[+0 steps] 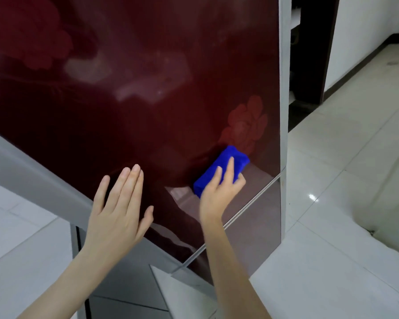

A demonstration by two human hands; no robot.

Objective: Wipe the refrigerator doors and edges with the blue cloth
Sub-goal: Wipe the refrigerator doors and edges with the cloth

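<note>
A glossy dark red refrigerator door (pixel 136 88) with faint flower prints fills most of the view. Its grey edge (pixel 284 88) runs down the right side. My right hand (pixel 219 192) presses a folded blue cloth (pixel 219 168) flat against the lower right part of the door, just above the seam (pixel 251 200) to the lower door. My left hand (pixel 120 208) lies flat on the door to the left of the cloth, fingers together and holding nothing. The lower door (pixel 258 231) shows below the seam.
White glossy floor tiles (pixel 346 203) spread to the right and lower left. A dark doorway (pixel 309 65) and a white wall (pixel 364 31) stand behind the refrigerator's right edge. The grey side panel (pixel 32 166) slopes down at the left.
</note>
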